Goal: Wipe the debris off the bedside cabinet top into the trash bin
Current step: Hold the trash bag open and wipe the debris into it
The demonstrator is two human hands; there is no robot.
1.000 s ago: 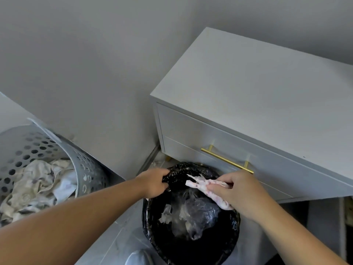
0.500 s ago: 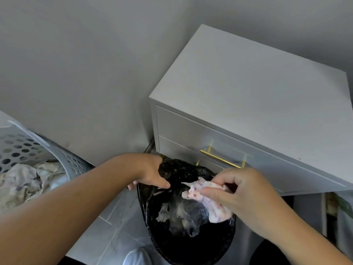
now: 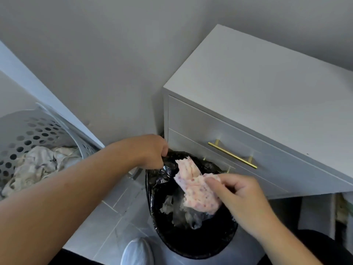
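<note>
- The left hand [image 3: 150,152] is closing its grip on the far-left rim of the crinkled black plastic liner [image 3: 162,176], pinching the film between the thumb and the fingers.
- The right hand [image 3: 240,196] is gripping a pale pink cleaning cloth with small red dots [image 3: 194,186] between thumb and fingertips; the cloth is hanging over the opening of the round trash bin [image 3: 191,243] (its lower end is reaching down inside the rim).
- The trash bin is standing on the light grey tiled floor [image 3: 114,213], just in front of the lower drawer of the white rectangular bedside cabinet [image 3: 267,88], and it is very near the cabinet front.
- Inside the bin, some crumpled clear plastic and whitish scraps [image 3: 179,211] are lying on the black liner.
- The flat top of the cabinet is looking bare and clean; only one tiny dark speck is showing near its front edge.
- A slim golden bar handle [image 3: 232,155] is sitting on the drawer front, above and to the right of the bin.
- At the left, a white perforated plastic laundry basket [image 3: 28,134] is holding crumpled light clothes [image 3: 38,165], well apart from the bin.
- A white shoe toe [image 3: 137,253] is showing at the bottom edge, just beside the bin.
</note>
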